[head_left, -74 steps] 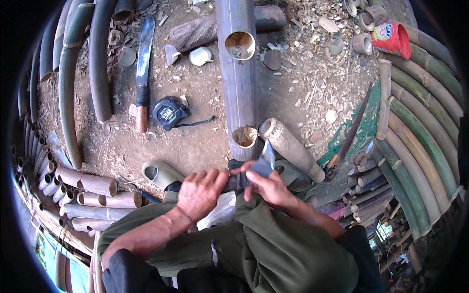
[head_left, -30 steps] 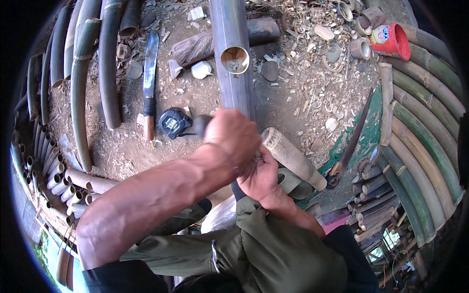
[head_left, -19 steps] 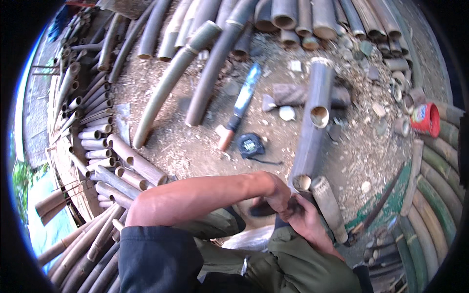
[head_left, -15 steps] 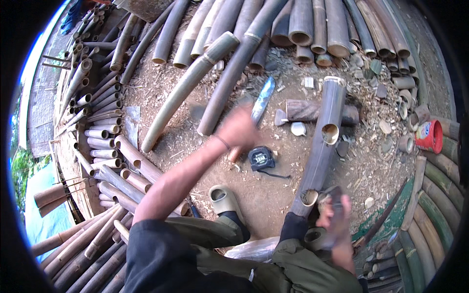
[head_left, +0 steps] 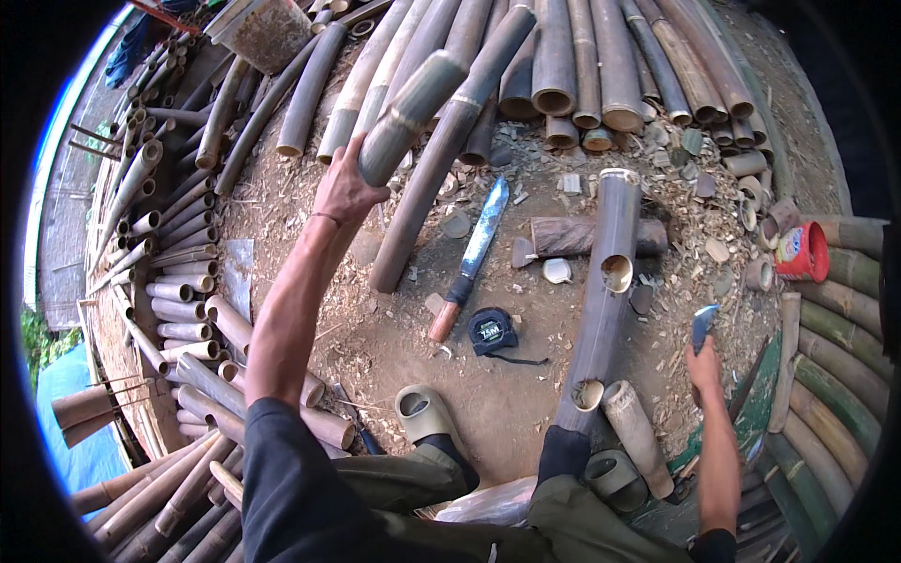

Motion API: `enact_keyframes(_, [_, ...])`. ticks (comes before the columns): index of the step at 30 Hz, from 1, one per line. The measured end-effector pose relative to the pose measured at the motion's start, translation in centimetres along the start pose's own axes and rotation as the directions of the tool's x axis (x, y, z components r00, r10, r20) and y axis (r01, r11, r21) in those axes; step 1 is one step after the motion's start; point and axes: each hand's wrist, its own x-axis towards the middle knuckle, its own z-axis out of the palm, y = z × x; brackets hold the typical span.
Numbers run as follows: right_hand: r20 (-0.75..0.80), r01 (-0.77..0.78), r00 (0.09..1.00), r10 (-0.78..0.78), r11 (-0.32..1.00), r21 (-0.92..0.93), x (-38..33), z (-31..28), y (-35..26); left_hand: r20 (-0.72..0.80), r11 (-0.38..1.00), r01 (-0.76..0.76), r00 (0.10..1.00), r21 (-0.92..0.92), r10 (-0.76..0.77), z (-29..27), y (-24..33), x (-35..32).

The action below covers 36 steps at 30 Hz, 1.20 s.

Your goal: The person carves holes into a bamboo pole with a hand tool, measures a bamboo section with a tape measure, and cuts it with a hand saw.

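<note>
Our left hand (head_left: pixel 345 192) grasps a green bamboo pole (head_left: pixel 409 114) at eleven o'clock; right hand (head_left: pixel 702 361) clenches a small blade (head_left: pixel 702 327) (likely fetching stock).

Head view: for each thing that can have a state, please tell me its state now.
Left hand: gripping the end of a green bamboo pole, lifted off the pile.
Right hand: holding a small blade, point up.
Machete: lying flat on the ground, unheld.
Tape measure: on the ground, tape retracted.
Holed bamboo pipe: lying flat between the feet.
Red container: on its side.
</note>
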Motion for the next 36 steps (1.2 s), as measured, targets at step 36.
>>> enact_keyframes(36, [0.235, -0.150, 0.965, -0.119, 0.482, 0.863, -44.5, -7.1, 9.1, -0.319, 0.130, -0.428, 0.814, -0.894, 0.485, -19.4, 40.2, -33.1])
